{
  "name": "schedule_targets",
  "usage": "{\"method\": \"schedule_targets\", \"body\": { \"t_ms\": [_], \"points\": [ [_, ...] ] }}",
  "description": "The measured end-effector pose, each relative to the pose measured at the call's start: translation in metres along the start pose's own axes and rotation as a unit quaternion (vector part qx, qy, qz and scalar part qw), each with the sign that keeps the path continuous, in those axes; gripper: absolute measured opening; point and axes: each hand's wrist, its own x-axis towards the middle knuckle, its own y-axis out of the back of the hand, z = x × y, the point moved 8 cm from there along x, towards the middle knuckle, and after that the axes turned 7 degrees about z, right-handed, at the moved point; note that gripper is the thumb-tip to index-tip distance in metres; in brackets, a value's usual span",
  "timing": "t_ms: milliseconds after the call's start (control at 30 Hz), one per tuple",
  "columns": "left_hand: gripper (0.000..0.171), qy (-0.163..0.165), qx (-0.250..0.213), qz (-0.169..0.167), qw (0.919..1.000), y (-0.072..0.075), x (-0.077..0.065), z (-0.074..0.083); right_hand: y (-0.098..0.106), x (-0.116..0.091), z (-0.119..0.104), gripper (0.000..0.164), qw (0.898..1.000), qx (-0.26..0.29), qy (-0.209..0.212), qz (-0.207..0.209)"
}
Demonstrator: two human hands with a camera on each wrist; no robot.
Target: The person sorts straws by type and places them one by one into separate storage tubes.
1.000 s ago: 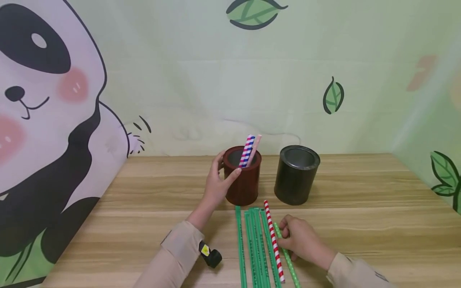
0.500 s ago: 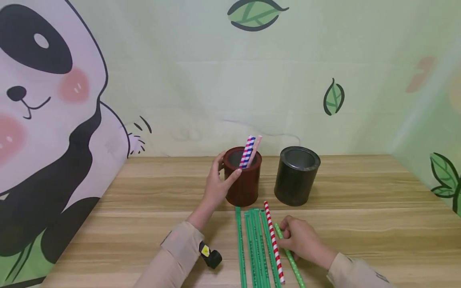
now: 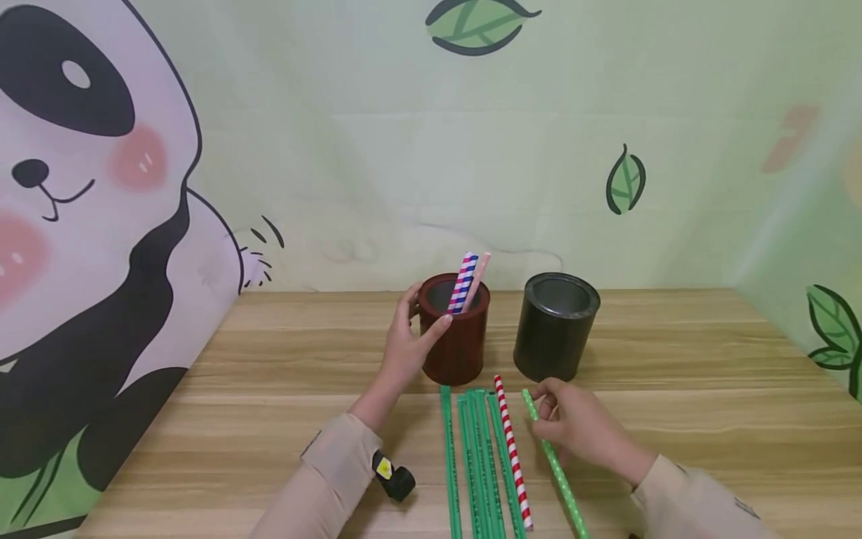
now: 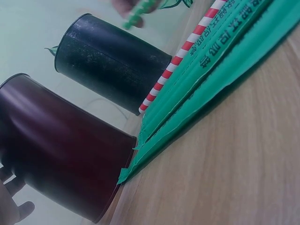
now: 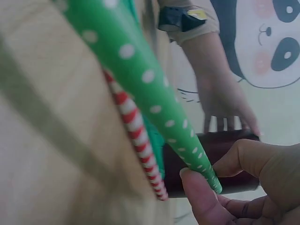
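Ideally, the slender green white-dotted straw (image 3: pixel 555 468), tilted right of the red-and-white striped straw (image 3: pixel 513 453), gets only a light squeeze from the right hand (image 3: pixel 578 425) pinching near its far end, while the left hand (image 3: pixel 405 344), half-curled round the left side of the dark-red cylindrical cup (image 3: pixel 462 348), steadies it.

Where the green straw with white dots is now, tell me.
In the head view, the green straw with white dots is pinched by the right hand, right of the red-and-white striped straw and in front of the black cylindrical can.
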Motion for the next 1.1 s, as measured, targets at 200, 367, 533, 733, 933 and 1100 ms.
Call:
{"method": "schedule_targets", "body": {
  "t_ms": [200,367,533,733,933,1100],
  "points": [
    [0.070,0.008,0.003,-0.001,1.0000,-0.001,0.002,-0.001,0.021,0.006,-0.017,0.040,0.999,0.029,0.018,-0.002],
    [0.072,0.012,0.006,-0.005,0.9999,-0.001,0.003,-0.001,0.039,0.015,-0.030,0.040,0.998,0.053,0.034,0.012],
    [0.070,0.001,0.004,-0.003,1.0000,0.000,0.001,0.001,0.055,0.022,-0.044,0.040,0.995,0.070,0.063,0.028],
    [0.070,-0.005,0.005,0.000,1.0000,0.001,0.001,0.000,0.072,0.032,-0.055,0.041,0.992,0.079,0.084,0.055],
    [0.073,-0.006,0.004,-0.001,1.0000,0.001,0.001,0.000,0.089,0.044,-0.060,0.037,0.989,0.099,0.081,0.081],
    [0.072,-0.003,0.005,-0.004,1.0000,0.001,0.001,-0.001,0.104,0.056,-0.065,0.035,0.983,0.114,0.076,0.121]
  ]
}}
